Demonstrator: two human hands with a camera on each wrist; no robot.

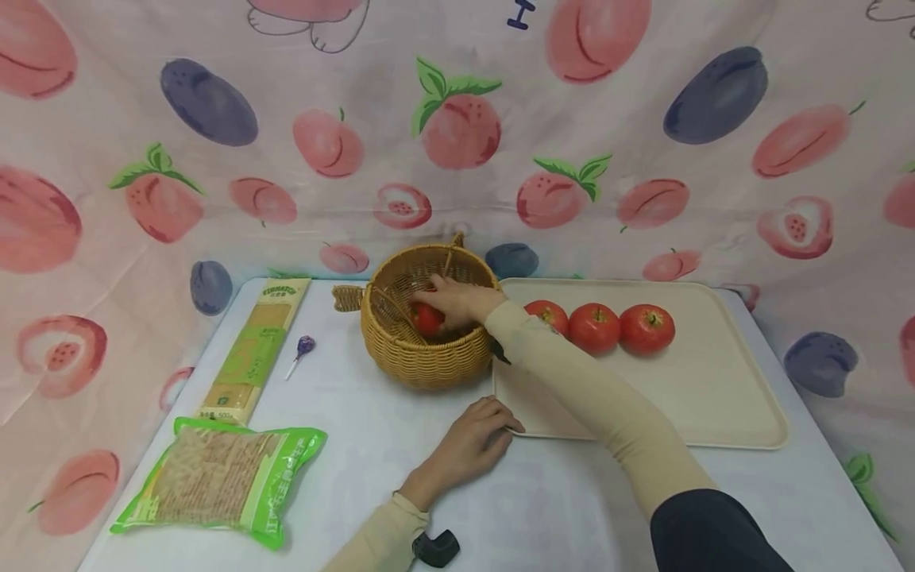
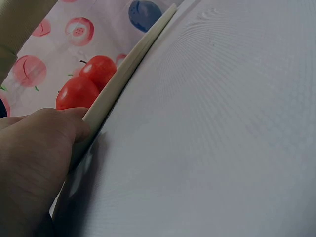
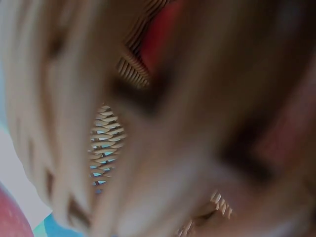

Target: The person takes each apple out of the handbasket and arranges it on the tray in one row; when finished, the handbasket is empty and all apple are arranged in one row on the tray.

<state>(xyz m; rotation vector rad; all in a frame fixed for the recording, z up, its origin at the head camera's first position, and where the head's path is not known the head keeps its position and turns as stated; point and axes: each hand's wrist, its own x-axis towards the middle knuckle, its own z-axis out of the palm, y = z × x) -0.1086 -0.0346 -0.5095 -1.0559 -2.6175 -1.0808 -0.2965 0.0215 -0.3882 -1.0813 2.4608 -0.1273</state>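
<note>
Inside a woven basket (image 1: 429, 367), my right hand (image 1: 463, 303) grips a red apple (image 1: 427, 319), its fingers over the top. The right wrist view is blurred and mostly filled by the basket weave (image 3: 106, 143), with a patch of red apple (image 3: 157, 37) behind it. My left hand (image 1: 468, 445) holds the front left corner of a beige tray (image 1: 715, 397). In the left wrist view, that hand (image 2: 37, 153) lies against the tray rim (image 2: 111, 91). Three more red apples (image 1: 595, 329) sit in a row on the tray, the leftmost partly behind my right sleeve.
Left of the basket lie a lollipop (image 1: 305, 346) and a long pack of noodles (image 1: 257, 349). Nearer the front left is a green-edged clear bag (image 1: 218, 477) of brownish food. A fruit-print cloth (image 1: 400, 71) hangs behind the white table (image 1: 543, 516).
</note>
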